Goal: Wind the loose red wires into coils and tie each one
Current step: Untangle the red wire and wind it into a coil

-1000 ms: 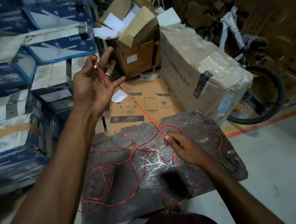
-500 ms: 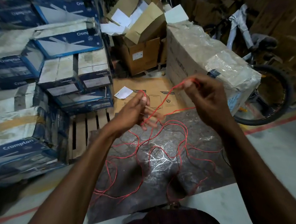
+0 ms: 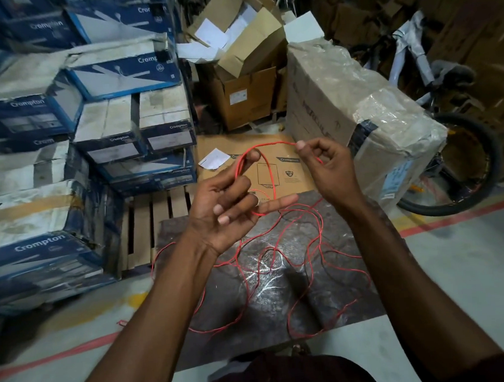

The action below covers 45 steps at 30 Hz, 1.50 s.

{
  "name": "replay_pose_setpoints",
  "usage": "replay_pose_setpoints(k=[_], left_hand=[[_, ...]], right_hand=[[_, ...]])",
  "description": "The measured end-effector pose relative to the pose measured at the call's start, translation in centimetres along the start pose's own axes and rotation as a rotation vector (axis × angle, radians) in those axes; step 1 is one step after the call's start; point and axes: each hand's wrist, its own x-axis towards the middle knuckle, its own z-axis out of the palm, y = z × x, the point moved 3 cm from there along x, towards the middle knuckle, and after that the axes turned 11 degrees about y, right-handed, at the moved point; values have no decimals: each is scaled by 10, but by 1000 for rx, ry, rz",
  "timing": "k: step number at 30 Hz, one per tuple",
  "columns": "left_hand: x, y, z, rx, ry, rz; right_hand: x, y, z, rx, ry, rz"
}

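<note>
Far left: stacked blue Crompton boxes (image 3: 48, 114), several with torn tops, and a wooden pallet (image 3: 142, 227) just beside them. The pallet touches the left edge of the dark mat (image 3: 176, 233) that lies on the floor. We see the left hand (image 3: 225, 210) raised over the mat's far edge, thumb up, one finger stretched out to the right and the other fingers curled in. There is a ring on one finger. The red wire (image 3: 271, 143) runs over the thumb tip, down the hand and round the outstretched finger, so that hand is clamped on it in a loop. From the thumb the wire arcs across to the right hand (image 3: 332, 168), which pinches it between thumb and forefinger with the other fingers curled. Both hands are off the mat and close to each other, not touching. The rest of the wire drops from the hands and lies in loose tangled loops across the mat, from its left edge to its right edge. A few loops reach the near edge and one spills past the left edge. Behind the hands a flat cardboard sheet (image 3: 291, 173) lies on the floor, with an open brown carton (image 3: 248, 99) further back. Right of that is a large plastic-wrapped box (image 3: 336, 97), then a bicycle wheel (image 3: 492, 155). A red floor line (image 3: 459, 218) runs off the mat's right side.
</note>
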Motion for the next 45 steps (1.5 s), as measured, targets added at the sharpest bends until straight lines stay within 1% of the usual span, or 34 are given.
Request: replay_pose_setpoints(k=[3, 6, 7, 8, 10, 12, 13, 15, 18, 20, 22, 23, 25, 27, 29, 31, 33, 34, 36, 38, 40, 42, 45], left_hand=[[3, 7, -5, -108, -25, -17], [8, 18, -6, -187, -24, 16], [9, 23, -6, -203, -24, 43], [9, 27, -6, -219, -24, 68], [11, 37, -6, -235, 1, 121], [16, 49, -5, -232, 79, 225], [18, 55, -4, -219, 131, 289], [23, 65, -4, -177, 228, 401], [28, 73, 4, -40, 297, 512], [31, 75, 10, 114, 379, 567], [32, 78, 15, 341, 527, 650], [33, 80, 15, 459, 600, 698], [34, 82, 14, 705, 683, 773], [36, 81, 10, 1040, 659, 843], [38, 79, 0, 1401, 622, 859], [36, 86, -9, 1694, 651, 824], [31, 97, -14, 1896, 646, 734], [26, 103, -16, 1986, 631, 675], [17, 112, -16, 2139, 589, 516], [7, 113, -17, 2185, 525, 348], [-1, 107, -19, 2085, 477, 195], [-9, 98, -21, 1826, 463, 68], [-21, 75, -14, 1349, 363, -35]], right_hand=[[-13, 11, 3, 30, -54, 64], [-30, 21, 1, 54, -121, 195], [-36, 25, 0, 76, -163, 265], [-42, 30, -1, 135, -222, 353], [-54, 35, -1, 351, -355, 576], [-63, 32, 0, 579, -458, 785], [-66, 28, -1, 680, -498, 852], [-73, 22, -1, 824, -553, 916], [-80, 13, 2, 938, -637, 954], [-84, 9, 5, 1022, -721, 968], [-85, 5, 8, 1115, -824, 973], [-84, 3, 9, 1141, -869, 967], [-83, -2, 9, 1091, -914, 931], [-80, -9, 8, 935, -929, 844], [-78, -16, 7, 720, -930, 720], [-76, -22, 6, 455, -897, 602], [-71, -21, 1, 186, -801, 500], [-67, -20, -2, 85, -760, 448], [-60, -25, -9, -9, -724, 322], [-53, -38, -13, -26, -713, 158], [-45, -52, -17, -1, -674, 52], [-35, -64, -20, 33, -576, -37], [-15, -70, -20, 94, -330, -105]])
